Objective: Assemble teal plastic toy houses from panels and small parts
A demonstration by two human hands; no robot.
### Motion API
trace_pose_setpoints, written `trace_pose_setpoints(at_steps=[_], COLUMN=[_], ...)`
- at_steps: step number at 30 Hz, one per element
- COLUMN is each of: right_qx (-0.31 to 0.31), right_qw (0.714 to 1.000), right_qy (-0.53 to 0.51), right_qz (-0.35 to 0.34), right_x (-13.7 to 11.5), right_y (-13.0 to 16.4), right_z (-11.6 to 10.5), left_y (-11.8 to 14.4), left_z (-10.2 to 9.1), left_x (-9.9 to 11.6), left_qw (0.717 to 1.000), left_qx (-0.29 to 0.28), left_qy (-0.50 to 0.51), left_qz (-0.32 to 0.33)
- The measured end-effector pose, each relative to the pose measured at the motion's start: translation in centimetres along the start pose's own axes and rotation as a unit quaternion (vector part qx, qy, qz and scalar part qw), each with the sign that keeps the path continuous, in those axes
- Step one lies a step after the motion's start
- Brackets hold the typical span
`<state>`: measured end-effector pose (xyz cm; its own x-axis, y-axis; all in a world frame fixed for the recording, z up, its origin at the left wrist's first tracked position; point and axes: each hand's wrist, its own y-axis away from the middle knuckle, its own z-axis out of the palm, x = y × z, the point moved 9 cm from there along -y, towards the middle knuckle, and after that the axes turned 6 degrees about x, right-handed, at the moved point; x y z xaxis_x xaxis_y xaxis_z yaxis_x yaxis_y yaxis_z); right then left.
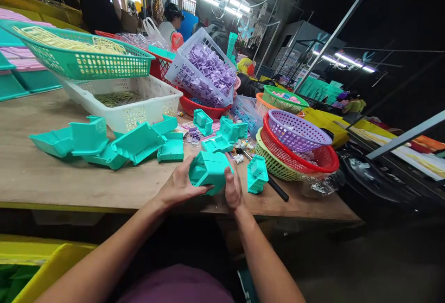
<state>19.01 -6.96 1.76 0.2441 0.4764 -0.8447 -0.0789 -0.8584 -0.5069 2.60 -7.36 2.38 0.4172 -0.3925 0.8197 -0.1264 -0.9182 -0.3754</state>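
Note:
Both of my hands grip one teal plastic housing (208,171) just above the near edge of the wooden table (52,173). My left hand (179,186) wraps its left side and my right hand (233,187) presses against its right side. A smaller teal piece (257,174) stands on the table right of my right hand. More teal parts (139,143) lie in a loose pile to the left, and others (222,132) sit behind the housing. A black-handled tool (276,187) lies by the small piece.
A white basket (139,104) carries a green basket (83,59) at the back left. A tilted crate of purple parts (208,71) rests on a red basket. Stacked purple, red and green baskets (295,148) stand at the right. Two people are at the far end. A yellow bin (41,259) sits below.

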Motion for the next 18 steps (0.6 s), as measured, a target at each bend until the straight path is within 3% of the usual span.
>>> trace_pose_setpoints(at_steps=[4, 7, 9, 12, 15, 18], right_qx=[-0.072, -0.106, -0.074, -0.005, 0.028, 0.015], right_qw=[0.988, 0.982, 0.991, 1.000, 0.982, 0.956], right_qy=[0.097, 0.102, 0.063, -0.016, -0.120, -0.189], right_qz=[-0.100, -0.117, -0.087, 0.007, 0.143, 0.224], right_x=[-4.7, -5.6, -4.3, 0.0, 4.9, 7.6], right_y=[-1.3, -2.5, -3.0, -3.1, -2.5, -2.1], right_z=[0.1, 0.6, 0.2, -0.8, -0.9, -0.1], left_y=[-0.5, -1.0, -1.3, -1.9, -2.9, -4.0], left_z=[0.9, 2.0, 3.0, 4.5, 5.4, 6.1], left_x=[2.1, 3.9, 4.5, 4.8, 4.7, 4.3], left_qw=[0.994, 0.983, 0.973, 0.953, 0.937, 0.930], left_qx=[-0.005, 0.014, 0.006, -0.016, -0.046, -0.120], left_qy=[-0.089, -0.166, -0.225, -0.302, -0.344, -0.346], left_qz=[0.057, 0.072, 0.046, 0.000, -0.040, -0.034])
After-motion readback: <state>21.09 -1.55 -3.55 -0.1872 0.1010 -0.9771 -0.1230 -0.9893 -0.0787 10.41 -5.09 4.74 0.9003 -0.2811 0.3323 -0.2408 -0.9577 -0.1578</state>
